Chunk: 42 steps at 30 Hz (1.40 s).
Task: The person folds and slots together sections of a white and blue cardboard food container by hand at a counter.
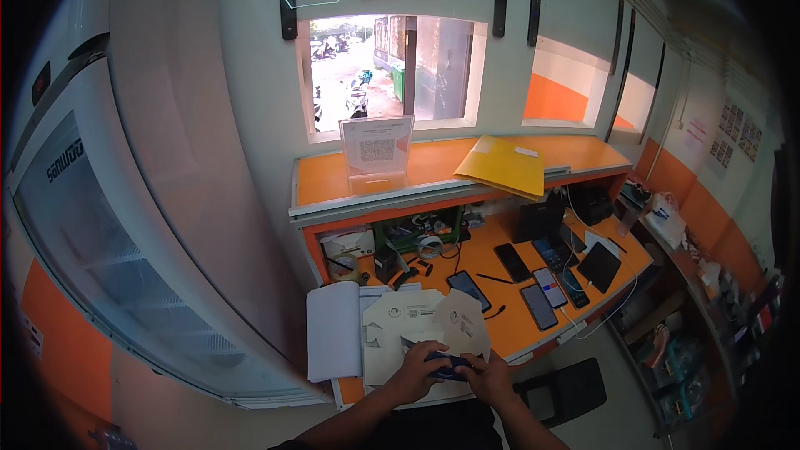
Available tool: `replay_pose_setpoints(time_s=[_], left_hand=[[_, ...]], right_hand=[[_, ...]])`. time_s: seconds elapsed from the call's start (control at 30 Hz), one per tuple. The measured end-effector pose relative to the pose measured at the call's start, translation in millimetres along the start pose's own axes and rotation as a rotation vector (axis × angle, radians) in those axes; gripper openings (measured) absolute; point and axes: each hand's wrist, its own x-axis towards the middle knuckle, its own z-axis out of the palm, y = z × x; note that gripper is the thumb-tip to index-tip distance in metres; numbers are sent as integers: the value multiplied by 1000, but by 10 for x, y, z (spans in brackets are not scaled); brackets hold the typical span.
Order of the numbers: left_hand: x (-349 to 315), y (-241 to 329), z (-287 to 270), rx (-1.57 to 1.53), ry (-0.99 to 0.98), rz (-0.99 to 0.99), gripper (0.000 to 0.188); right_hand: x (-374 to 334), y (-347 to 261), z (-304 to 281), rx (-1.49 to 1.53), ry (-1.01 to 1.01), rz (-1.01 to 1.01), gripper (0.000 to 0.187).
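Close in front of me, both hands are closed around a small dark blue object (450, 366) with a rounded, glossy body; its exact kind is hard to make out. My left hand (414, 373) grips its left end, and my right hand (490, 377) has the other end with the thumb on top. Beneath and beyond the hands lie cream paper sheets or folders (392, 327), some with small printed marks. One brownish flap (464, 327) stands up beyond the right hand. An open white notebook (333, 329) rests left of the papers.
Several phones (539, 307) and cables cover the orange desk to the right. Tape rolls (342, 267) and a green tray (417, 229) sit under the raised shelf, which bears a yellow folder (504, 165) and a code stand (377, 150). A black stool (575, 392) stands lower right.
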Motion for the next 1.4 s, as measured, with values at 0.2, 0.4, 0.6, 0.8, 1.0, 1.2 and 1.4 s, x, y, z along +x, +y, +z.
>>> replay_pose_setpoints(time_s=[0.2, 0.4, 0.6, 0.8, 1.0, 1.2, 1.4], left_hand=[[-74, -1, -30, -78, 67, -17, 43], [132, 237, 3, 141, 236, 22, 66], [-22, -71, -2, 112, -77, -422, 75], [-586, -616, 95, 325, -251, -556, 75], [-761, -678, 50, 371, -289, -528, 72], [-497, -434, 117, 455, -509, -467, 82], [-379, -312, 155, 341, -559, -404, 94]], right_hand=[[-21, -40, -42, -88, -132, -75, 65], [-194, 175, -285, 298, 201, 188, 67], [-585, 1067, -847, -133, 963, 484, 61], [-1964, 2632, -926, -314, 1062, 883, 44], [-2838, 3217, -344, -355, 667, 1391, 37], [-2197, 3805, 437, -204, 670, 1565, 36], [-511, 3157, 793, -9, 98, 385, 66]])
